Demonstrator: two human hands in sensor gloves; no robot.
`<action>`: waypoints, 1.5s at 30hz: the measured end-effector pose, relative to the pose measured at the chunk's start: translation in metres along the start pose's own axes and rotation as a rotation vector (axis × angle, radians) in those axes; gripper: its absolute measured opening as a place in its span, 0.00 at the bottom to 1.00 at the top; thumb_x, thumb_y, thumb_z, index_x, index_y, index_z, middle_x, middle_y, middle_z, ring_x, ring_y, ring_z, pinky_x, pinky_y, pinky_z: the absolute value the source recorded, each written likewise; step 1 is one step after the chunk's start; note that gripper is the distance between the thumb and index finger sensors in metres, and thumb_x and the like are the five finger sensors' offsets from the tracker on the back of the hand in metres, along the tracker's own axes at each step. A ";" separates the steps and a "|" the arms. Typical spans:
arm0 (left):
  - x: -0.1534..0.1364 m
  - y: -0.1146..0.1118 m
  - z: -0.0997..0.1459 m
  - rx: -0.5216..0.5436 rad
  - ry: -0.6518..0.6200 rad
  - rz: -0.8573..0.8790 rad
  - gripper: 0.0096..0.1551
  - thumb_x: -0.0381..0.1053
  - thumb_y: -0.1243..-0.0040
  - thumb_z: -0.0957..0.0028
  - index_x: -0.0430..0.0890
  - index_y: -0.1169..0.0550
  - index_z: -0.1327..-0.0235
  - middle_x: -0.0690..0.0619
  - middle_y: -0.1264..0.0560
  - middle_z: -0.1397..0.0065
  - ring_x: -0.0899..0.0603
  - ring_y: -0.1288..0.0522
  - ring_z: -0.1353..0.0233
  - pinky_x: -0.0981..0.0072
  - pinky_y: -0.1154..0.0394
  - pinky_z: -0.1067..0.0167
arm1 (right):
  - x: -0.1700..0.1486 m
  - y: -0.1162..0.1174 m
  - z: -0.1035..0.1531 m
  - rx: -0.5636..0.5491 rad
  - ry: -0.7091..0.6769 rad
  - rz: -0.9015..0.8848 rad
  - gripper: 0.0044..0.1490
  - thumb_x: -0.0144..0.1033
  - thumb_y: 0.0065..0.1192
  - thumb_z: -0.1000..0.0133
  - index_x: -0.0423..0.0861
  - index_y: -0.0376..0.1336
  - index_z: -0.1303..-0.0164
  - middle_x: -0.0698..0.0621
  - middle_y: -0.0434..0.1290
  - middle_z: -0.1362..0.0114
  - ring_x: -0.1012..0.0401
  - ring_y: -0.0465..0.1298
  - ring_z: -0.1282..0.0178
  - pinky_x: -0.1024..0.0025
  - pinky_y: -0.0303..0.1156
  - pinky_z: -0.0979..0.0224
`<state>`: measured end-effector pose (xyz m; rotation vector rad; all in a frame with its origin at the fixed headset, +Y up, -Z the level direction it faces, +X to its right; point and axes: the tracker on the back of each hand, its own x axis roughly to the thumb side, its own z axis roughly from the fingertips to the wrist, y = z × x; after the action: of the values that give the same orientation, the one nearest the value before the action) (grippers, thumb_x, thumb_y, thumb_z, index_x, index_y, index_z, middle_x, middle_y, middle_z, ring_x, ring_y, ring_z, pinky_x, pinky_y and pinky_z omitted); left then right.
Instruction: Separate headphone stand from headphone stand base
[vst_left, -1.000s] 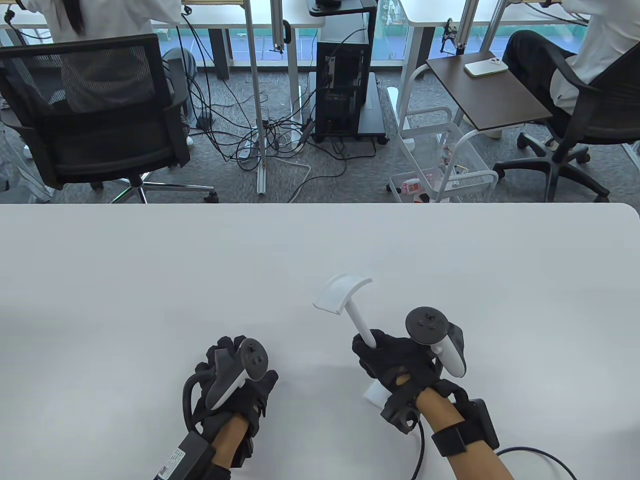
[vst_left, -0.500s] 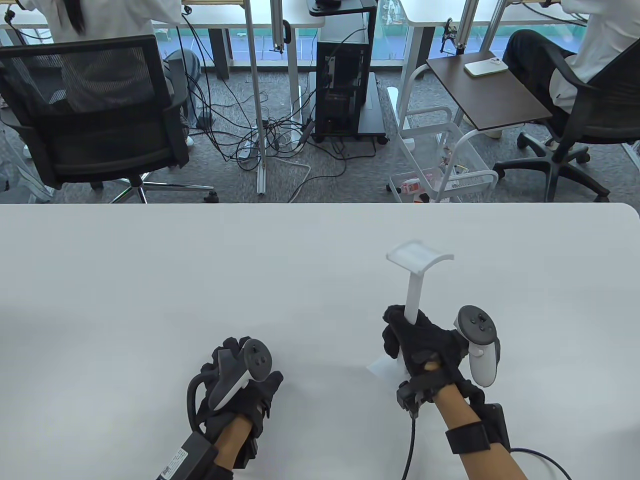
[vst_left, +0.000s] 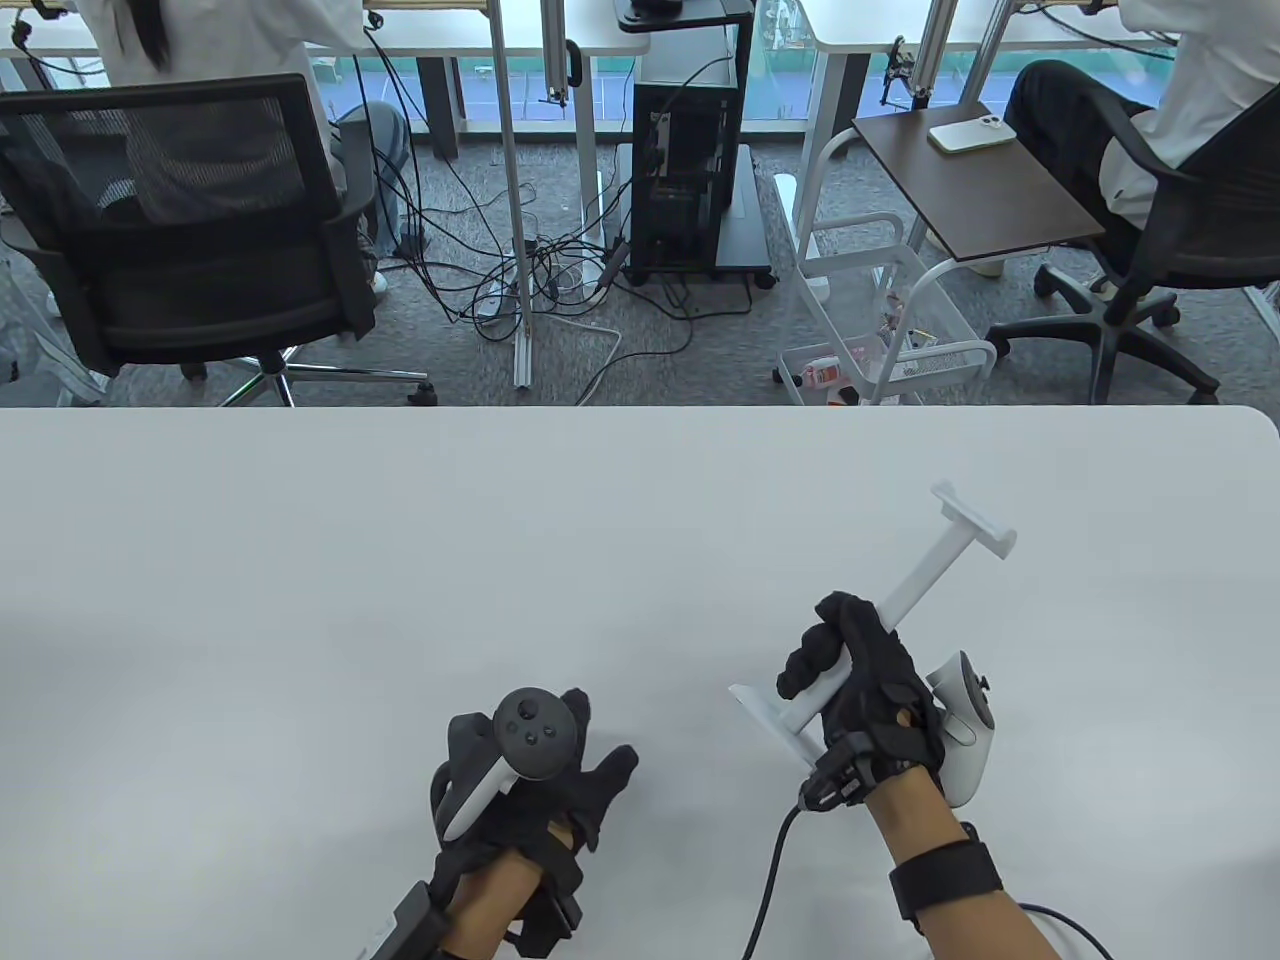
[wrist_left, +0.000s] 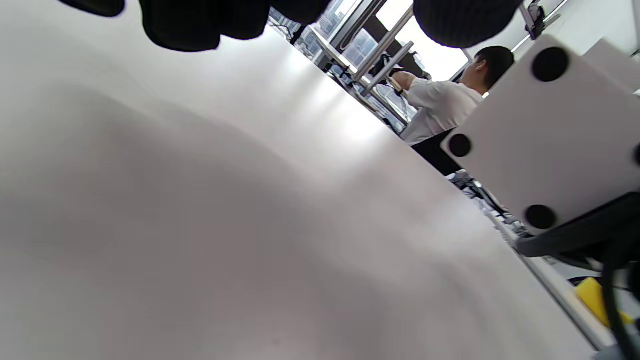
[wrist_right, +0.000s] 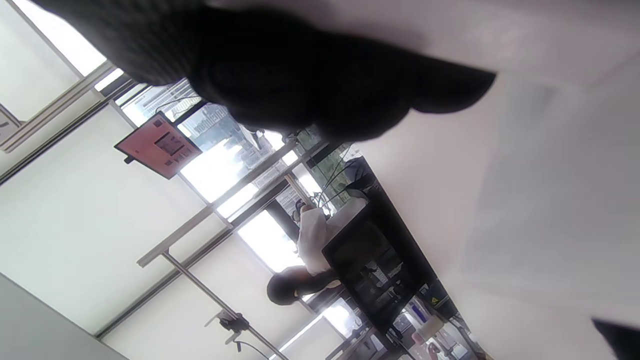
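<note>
Your right hand (vst_left: 868, 690) is clamped round the post of the headphone stand (vst_left: 925, 575), fingers wrapped over the lower part of the white shaft. The stand is tipped well over, its curved top rest pointing toward the bench's far right corner. At the low end, the flat white headphone stand base (vst_left: 775, 715) sits tilted on edge against your fingers, joined to the post, near the bench's front edge and right of centre. From the left wrist view you see the base's underside (wrist_left: 545, 135) with dark round pads on it. Your left hand (vst_left: 545, 775) is empty, fingers spread loosely, low over the bench (vst_left: 400, 560) just left of the base and apart from it. The right wrist view is mostly filled by dark glove.
</note>
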<state>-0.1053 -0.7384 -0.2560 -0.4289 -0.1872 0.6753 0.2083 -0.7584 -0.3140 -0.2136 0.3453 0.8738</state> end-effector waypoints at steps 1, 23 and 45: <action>0.006 -0.004 0.001 -0.036 -0.060 0.082 0.51 0.76 0.55 0.57 0.48 0.42 0.25 0.43 0.41 0.19 0.33 0.34 0.20 0.33 0.38 0.29 | -0.005 -0.003 -0.001 -0.007 0.021 -0.043 0.24 0.56 0.62 0.50 0.60 0.63 0.45 0.52 0.80 0.54 0.54 0.80 0.55 0.50 0.74 0.39; 0.021 -0.021 0.008 -0.118 -0.212 0.443 0.56 0.77 0.58 0.57 0.41 0.48 0.25 0.39 0.45 0.19 0.32 0.36 0.19 0.34 0.38 0.27 | -0.054 0.024 -0.006 0.053 0.152 -0.013 0.24 0.54 0.61 0.50 0.63 0.61 0.44 0.52 0.76 0.43 0.53 0.78 0.42 0.49 0.70 0.30; -0.007 0.010 0.014 0.237 -0.038 0.418 0.43 0.52 0.53 0.50 0.37 0.54 0.29 0.33 0.47 0.23 0.28 0.34 0.24 0.35 0.35 0.32 | -0.094 0.048 -0.013 0.416 0.335 0.256 0.38 0.60 0.54 0.46 0.56 0.51 0.28 0.49 0.54 0.18 0.47 0.57 0.17 0.39 0.57 0.25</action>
<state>-0.1208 -0.7315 -0.2484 -0.2272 -0.0501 1.1039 0.1127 -0.7999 -0.2918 0.0753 0.8710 0.9970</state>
